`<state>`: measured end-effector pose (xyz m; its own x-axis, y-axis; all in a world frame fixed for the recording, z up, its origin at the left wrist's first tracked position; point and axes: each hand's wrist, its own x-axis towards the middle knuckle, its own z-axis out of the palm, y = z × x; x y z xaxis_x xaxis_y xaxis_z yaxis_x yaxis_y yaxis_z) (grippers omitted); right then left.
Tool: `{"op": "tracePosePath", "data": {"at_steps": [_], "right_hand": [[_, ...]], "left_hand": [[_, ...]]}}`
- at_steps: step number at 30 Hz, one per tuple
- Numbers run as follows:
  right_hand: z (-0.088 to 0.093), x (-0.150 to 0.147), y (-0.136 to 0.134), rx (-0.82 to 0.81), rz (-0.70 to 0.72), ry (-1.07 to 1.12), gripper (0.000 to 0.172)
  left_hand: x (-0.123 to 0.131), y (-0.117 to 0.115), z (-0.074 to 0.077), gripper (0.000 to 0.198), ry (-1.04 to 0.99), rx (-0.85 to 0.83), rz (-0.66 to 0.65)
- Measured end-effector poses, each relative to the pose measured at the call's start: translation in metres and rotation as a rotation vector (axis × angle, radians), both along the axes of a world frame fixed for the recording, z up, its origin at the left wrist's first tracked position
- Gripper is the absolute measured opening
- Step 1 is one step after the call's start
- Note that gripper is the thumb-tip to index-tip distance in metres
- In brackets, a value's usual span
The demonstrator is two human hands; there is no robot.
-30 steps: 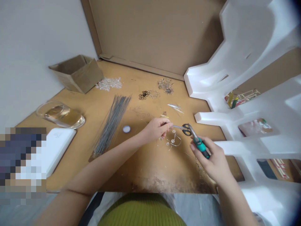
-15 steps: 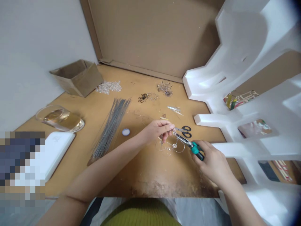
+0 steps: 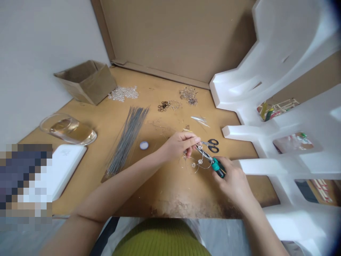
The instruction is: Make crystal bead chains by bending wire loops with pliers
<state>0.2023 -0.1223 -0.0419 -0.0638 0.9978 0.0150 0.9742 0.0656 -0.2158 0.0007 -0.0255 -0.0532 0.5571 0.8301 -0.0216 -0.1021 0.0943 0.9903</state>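
My left hand [image 3: 182,145] pinches a thin wire piece strung with clear beads [image 3: 200,161], whose loops hang below the fingers. Closed round the teal-and-black handles of a pair of pliers [image 3: 217,167] is my right hand [image 3: 232,179]. The pliers' long jaws point up and left and meet the beadwork beside my left fingertips; whether they grip the wire I cannot make out. Just behind the jaws, black-handled scissors [image 3: 213,145] lie on the table, their blades partly hidden by my left hand.
On the wooden table [image 3: 165,192] lie a bundle of grey wires [image 3: 128,138], a round white-blue lid [image 3: 144,145], black rings [image 3: 163,106], clear beads [image 3: 123,93] and silver pins [image 3: 200,121]. A cardboard box [image 3: 87,83], glass [image 3: 68,129] and white box [image 3: 69,167] stand left; white foam [image 3: 247,167] borders the right.
The pliers have turned steeper and come in closer to my left fingers, with my right hand shifting slightly left. The hanging beaded loops have swung a little. The whole view has shifted slightly.
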Motion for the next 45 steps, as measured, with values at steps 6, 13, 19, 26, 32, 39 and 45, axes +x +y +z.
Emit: {"op": "tracePosePath", "data": {"at_steps": [6, 13, 19, 26, 32, 39, 45], "right_hand": [[-0.004, 0.009, -0.004, 0.025, -0.024, -0.062, 0.026], [0.010, 0.032, -0.008, 0.096, -0.084, -0.010, 0.028], [0.012, -0.002, 0.013, 0.169, -0.131, 0.604, 0.024], [0.015, -0.029, 0.030, 0.132, -0.112, 0.845, 0.012], [0.013, -0.024, 0.033, 0.143, -0.170, 1.109, 0.019], [0.011, -0.021, 0.030, 0.106, -0.152, 1.153, 0.018], [0.017, -0.021, 0.028, 0.088, -0.130, 1.147, 0.014]], "left_hand": [[0.000, 0.000, -0.002, 0.028, 0.053, 0.047, -0.033], [0.000, 0.001, -0.006, 0.029, 0.188, 0.160, 0.027], [0.005, -0.005, -0.005, 0.029, 0.184, 0.132, -0.050], [0.008, -0.008, -0.002, 0.029, 0.187, 0.098, -0.088], [0.009, -0.009, -0.002, 0.031, 0.174, 0.118, -0.201], [0.007, -0.011, 0.001, 0.031, 0.146, 0.136, -0.264], [0.005, -0.010, 0.008, 0.028, 0.198, 0.089, -0.290]]}}
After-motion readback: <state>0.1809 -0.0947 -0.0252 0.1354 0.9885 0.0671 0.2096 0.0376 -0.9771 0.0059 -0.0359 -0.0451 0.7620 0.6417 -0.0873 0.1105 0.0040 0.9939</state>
